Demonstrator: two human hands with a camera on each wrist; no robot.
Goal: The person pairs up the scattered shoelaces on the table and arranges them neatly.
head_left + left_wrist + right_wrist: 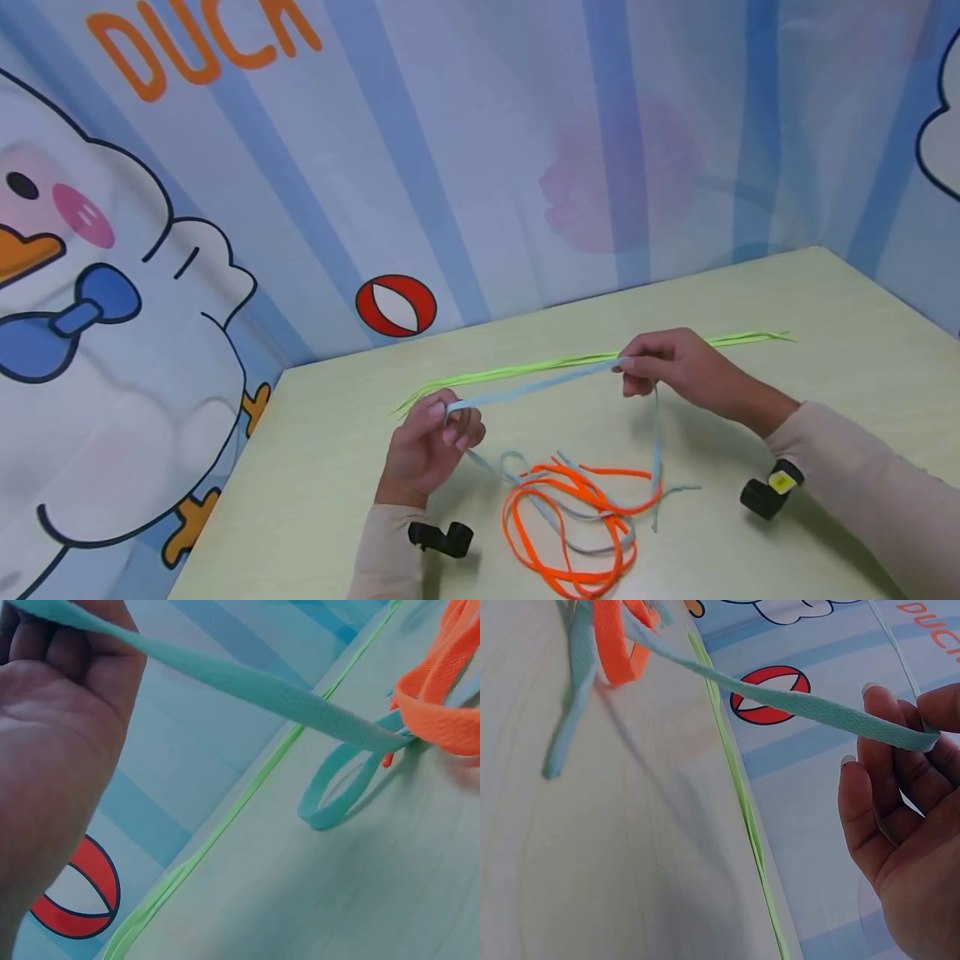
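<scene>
A flat light-blue shoelace (536,387) is stretched above the table between both hands. My left hand (422,446) pinches it between thumb and fingers at the left. On the right, a little higher, my right hand (678,371) pinches the same lace with thumb and forefinger; the right wrist view shows the lace (810,707) folding around the fingertips. Both ends of the held stretch hang down toward a loose tangle of orange shoelaces (615,472) and blue lace on the table. In the left wrist view, a small blue loop (324,815) sticks out beside the orange.
Bright green shoelaces (517,371) lie in a long, straight bundle behind the hands, near the back edge of the pale table (315,467). A printed cloth backdrop (510,167) rises right behind the table. Black camera mounts (765,496) sit on the wrists.
</scene>
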